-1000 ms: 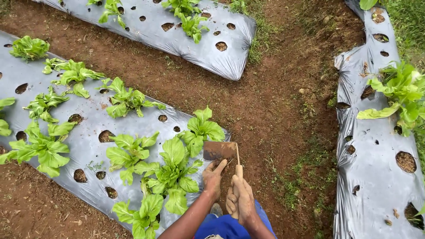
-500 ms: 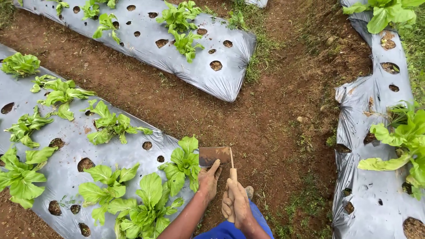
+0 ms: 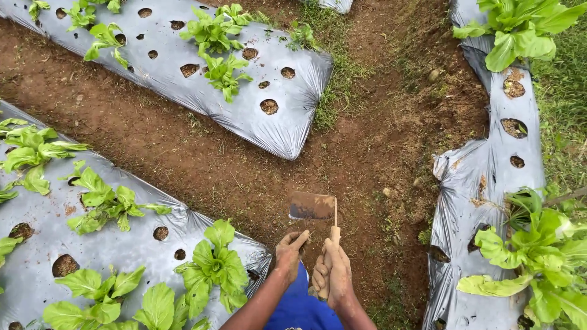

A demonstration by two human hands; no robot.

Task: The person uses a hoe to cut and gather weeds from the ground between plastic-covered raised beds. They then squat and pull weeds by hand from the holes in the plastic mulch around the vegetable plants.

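My right hand (image 3: 333, 276) grips the wooden handle of a small hand hoe (image 3: 313, 207); its rusty flat blade points away from me over the brown soil path (image 3: 244, 177). My left hand (image 3: 290, 255) is beside the handle, fingers loosely curled and soiled, touching the handle's side near the blade; I cannot tell if it grips. Just left of my hands, a leafy green plant (image 3: 215, 266) grows through the silver plastic mulch (image 3: 116, 241).
Another mulch-covered bed (image 3: 202, 79) with planting holes and green seedlings lies ahead. A third mulched bed (image 3: 489, 177) with larger leafy plants (image 3: 538, 244) runs along the right. Bare soil furrows with weed patches lie between the beds. My blue clothing shows at the bottom.
My view has shifted forward and right along the furrow; the left bed's plants have slid out of view to the left. The hoe stays held in front of me.
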